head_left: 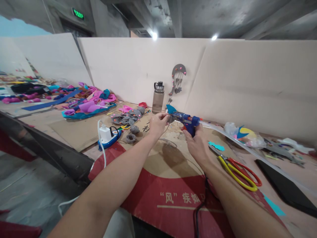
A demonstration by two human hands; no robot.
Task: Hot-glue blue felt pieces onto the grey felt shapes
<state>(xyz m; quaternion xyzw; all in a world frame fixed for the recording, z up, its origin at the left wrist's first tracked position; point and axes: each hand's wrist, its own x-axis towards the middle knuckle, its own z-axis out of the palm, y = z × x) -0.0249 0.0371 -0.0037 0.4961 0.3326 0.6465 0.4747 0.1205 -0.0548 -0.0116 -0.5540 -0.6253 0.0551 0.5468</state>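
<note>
My right hand [195,142] is wrapped round the grip of a blue hot glue gun [189,127], whose nozzle points left. A long translucent glue stick [229,136] runs out of its back to the right. My left hand [158,125], fingers pinched, holds a small grey felt piece [170,118] close to the nozzle; whether they touch is not clear. Thin grey cord [169,142] trails down from there onto the cardboard. Just beyond the fingertips shows a teal felt piece [170,108]. A black cable [198,211] hangs below my right wrist.
Left of my hands are grey yarn balls [134,129], grey felt shapes [127,117] and a blue power strip [109,140]. A water bottle [158,99] stands behind. Red-and-yellow scissors [237,173] and a black phone [284,188] lie right. Colourful felt scraps [91,102] are piled far left.
</note>
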